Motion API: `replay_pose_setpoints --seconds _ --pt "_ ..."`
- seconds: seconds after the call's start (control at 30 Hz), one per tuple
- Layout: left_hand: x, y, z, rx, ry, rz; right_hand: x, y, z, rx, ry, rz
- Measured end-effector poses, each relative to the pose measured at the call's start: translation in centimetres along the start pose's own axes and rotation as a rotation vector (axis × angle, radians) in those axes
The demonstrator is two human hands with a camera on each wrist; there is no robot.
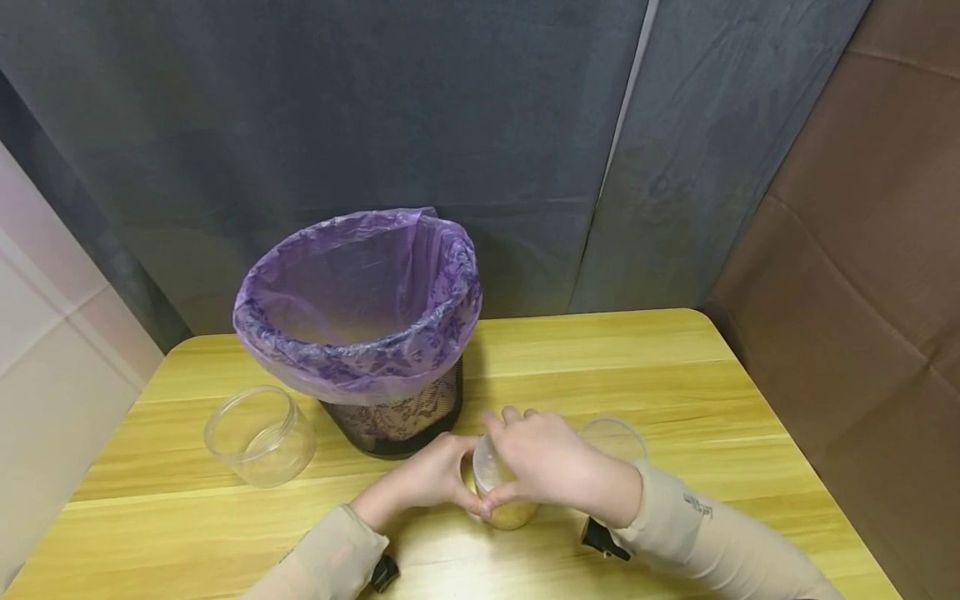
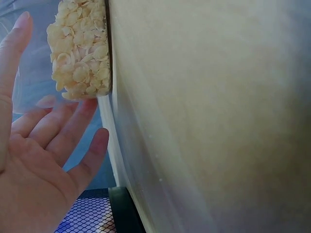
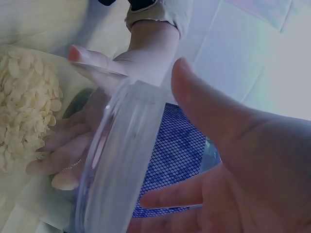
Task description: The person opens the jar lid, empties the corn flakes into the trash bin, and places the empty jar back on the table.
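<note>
A clear jar [image 1: 512, 515] of pale yellow flakes stands at the front middle of the table, with a translucent screw lid [image 1: 489, 467] on top. My left hand [image 1: 431, 479] holds the jar from its left side, thumb at the front and fingers behind. Flakes [image 2: 81, 53] fill its lower part in the left wrist view. Around the lid, my right hand [image 1: 543, 458] spreads its thumb and fingers. In the right wrist view, the right thumb [image 3: 197, 92] stands off the lid's rim [image 3: 138, 141], while one fingertip lies close beside it.
Behind the left hand stands a black mesh wastebasket [image 1: 397, 421] lined with a purple bag [image 1: 360, 375]. A wide clear jar without a lid [image 1: 281, 454] sits at the left. Another clear round container [image 1: 615, 437] is partly hidden by the right forearm. Dark curtain [image 1: 525, 167] hangs behind the wooden table [image 1: 675, 383].
</note>
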State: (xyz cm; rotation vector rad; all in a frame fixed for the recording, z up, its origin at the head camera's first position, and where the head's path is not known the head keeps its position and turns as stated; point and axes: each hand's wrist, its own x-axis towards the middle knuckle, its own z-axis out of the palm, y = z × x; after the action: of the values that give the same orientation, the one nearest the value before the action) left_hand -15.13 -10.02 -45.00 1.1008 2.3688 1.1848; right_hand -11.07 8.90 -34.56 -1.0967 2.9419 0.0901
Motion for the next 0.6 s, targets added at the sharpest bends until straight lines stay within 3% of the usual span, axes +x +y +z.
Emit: replay_pose_setpoints --seconds 0.37,0.6 --pt "0.03 0.1 -0.16 -0.024 -0.004 0.002 0.0 -0.13 0.01 -0.031 0.027 0.002" --pt "0.0 0.02 -0.03 -0.014 -0.006 -0.011 0.16 -0.07 0.15 -0.015 -0.013 -0.01"
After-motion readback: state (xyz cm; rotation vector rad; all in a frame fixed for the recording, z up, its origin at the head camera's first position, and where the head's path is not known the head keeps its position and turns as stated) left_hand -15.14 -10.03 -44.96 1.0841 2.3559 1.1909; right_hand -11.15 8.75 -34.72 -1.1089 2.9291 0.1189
